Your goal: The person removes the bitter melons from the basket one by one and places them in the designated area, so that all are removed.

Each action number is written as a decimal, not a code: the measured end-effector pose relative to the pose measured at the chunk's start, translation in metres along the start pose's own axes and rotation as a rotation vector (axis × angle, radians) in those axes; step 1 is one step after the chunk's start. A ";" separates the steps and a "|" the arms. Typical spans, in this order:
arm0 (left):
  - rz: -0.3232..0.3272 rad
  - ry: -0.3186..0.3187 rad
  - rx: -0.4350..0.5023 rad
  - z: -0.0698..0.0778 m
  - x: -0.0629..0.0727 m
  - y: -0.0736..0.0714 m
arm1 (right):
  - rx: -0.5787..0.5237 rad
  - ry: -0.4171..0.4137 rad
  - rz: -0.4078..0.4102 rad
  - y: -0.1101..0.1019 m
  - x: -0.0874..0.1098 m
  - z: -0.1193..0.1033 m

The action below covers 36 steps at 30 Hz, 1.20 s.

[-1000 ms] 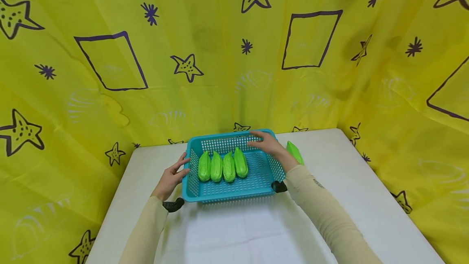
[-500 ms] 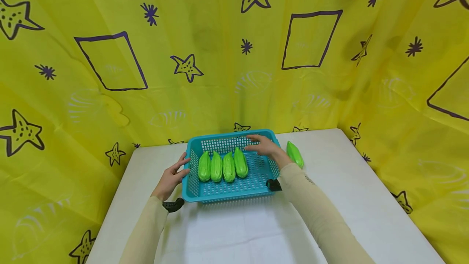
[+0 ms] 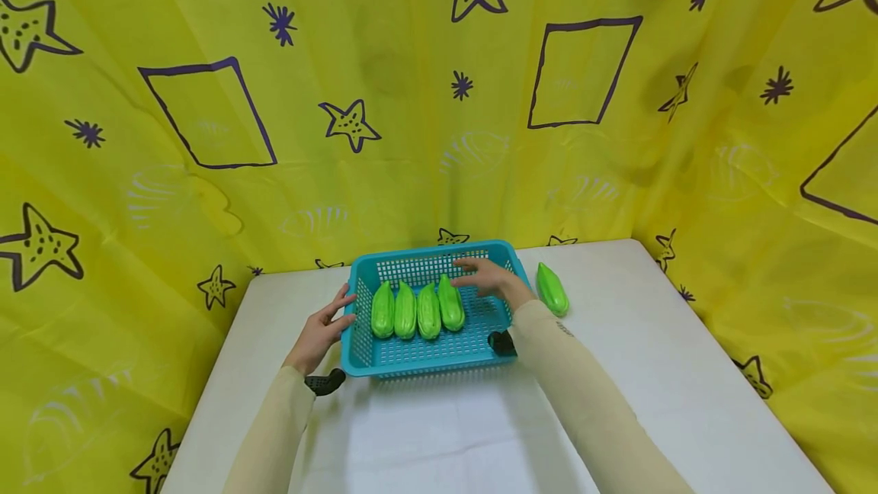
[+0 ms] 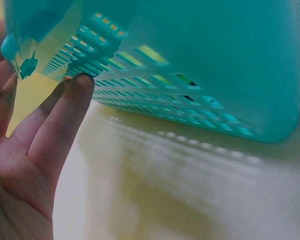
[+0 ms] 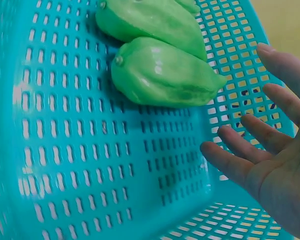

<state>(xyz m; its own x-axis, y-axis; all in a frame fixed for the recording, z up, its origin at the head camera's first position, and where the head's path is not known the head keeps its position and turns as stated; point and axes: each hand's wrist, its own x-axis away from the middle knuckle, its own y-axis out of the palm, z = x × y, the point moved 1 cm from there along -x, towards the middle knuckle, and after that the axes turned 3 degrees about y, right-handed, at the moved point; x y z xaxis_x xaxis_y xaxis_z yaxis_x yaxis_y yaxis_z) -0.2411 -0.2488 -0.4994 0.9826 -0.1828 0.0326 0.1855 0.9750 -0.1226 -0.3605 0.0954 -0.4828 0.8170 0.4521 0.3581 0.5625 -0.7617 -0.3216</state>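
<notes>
A turquoise plastic basket with slotted walls stands on the white table in the head view. Several plump green ribbed vegetables, tapered at one end, lie side by side in its left and middle; their exact kind I cannot tell. My left hand rests against the basket's left side, fingertips touching the outer wall. My right hand hovers inside the basket's right half, fingers spread and holding nothing. Closest to it is the rightmost green vegetable, which also shows beside the fingers in the right wrist view.
Another green vegetable lies on the table, just right of the basket. A yellow curtain with drawn stars hangs behind and along both sides of the table. Black wrist-camera mounts jut from both wrists.
My right hand has shifted left within the basket, toward the rightmost green vegetable inside. More of the vegetable on the table now shows beyond the right forearm. The left hand stays put.
</notes>
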 end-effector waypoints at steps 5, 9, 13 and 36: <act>-0.007 0.014 0.002 0.000 0.000 0.000 | -0.052 0.025 0.003 0.005 -0.003 0.003; -0.013 0.026 -0.002 0.001 0.000 -0.001 | -0.067 0.045 0.013 0.010 -0.003 0.005; -0.013 0.028 -0.009 0.002 0.001 -0.001 | -0.059 0.052 0.010 0.014 -0.001 0.006; 0.001 -0.008 -0.020 -0.003 -0.002 -0.002 | 0.043 0.098 -0.093 0.030 -0.007 0.009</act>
<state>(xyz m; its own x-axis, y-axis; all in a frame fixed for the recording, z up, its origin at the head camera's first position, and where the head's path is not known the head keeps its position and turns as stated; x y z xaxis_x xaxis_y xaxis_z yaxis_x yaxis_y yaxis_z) -0.2436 -0.2506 -0.5024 0.9827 -0.1807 0.0409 0.1847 0.9724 -0.1426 -0.3487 0.0739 -0.5030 0.7458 0.4709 0.4712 0.6421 -0.6968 -0.3198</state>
